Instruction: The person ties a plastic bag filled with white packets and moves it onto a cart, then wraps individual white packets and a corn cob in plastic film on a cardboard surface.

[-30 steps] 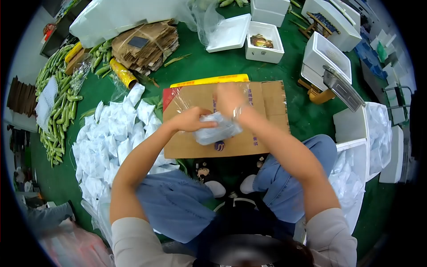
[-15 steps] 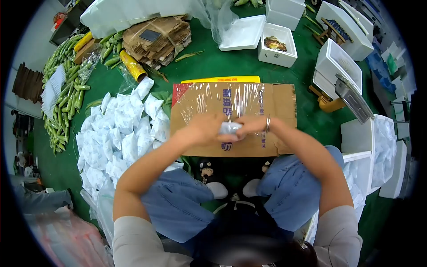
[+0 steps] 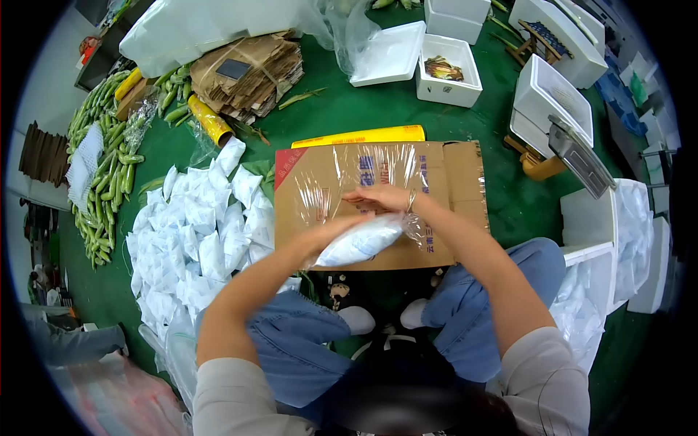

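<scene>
Cling film, glossy and wrinkled, lies stretched over a flat brown cardboard sheet on the green floor, and a soft white pouch lies on it near the sheet's front edge. Left hand rests blurred on the pouch, its grip too smeared to tell, while the right hand lies flat with fingers spread on the film just behind. Heaped white pouches lie to the left; foam boxes stand beyond.
</scene>
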`<action>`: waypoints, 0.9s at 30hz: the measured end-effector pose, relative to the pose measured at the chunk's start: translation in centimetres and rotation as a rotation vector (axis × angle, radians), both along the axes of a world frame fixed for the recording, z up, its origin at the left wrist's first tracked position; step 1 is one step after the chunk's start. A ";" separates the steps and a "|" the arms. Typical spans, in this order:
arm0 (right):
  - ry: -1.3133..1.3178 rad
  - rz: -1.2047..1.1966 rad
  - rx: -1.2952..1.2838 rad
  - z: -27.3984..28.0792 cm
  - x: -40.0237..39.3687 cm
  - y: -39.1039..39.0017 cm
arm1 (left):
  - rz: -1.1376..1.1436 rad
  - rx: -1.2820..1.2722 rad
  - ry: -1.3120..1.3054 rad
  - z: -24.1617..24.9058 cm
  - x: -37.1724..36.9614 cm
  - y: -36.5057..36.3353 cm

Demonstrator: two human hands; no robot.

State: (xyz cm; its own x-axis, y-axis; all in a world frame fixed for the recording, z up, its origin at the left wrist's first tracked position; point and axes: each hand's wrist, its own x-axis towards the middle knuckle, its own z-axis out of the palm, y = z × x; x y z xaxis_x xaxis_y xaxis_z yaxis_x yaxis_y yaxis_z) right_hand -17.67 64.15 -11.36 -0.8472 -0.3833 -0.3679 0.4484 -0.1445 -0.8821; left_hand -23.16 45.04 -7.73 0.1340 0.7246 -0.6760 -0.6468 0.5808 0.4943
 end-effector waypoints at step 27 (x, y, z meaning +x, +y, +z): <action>0.276 -1.095 0.830 16.1 17.7 -13.4 | 0.476 -0.186 1.671 9.4 9.7 -3.5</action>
State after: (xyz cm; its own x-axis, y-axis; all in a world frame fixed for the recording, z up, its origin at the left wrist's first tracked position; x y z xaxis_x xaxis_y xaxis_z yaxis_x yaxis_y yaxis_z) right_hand 0.06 50.73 4.75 -0.6519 0.7554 0.0668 0.2491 0.2965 -0.9220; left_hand -13.43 41.53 1.71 -0.9160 0.3941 0.0750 0.3285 0.6297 0.7040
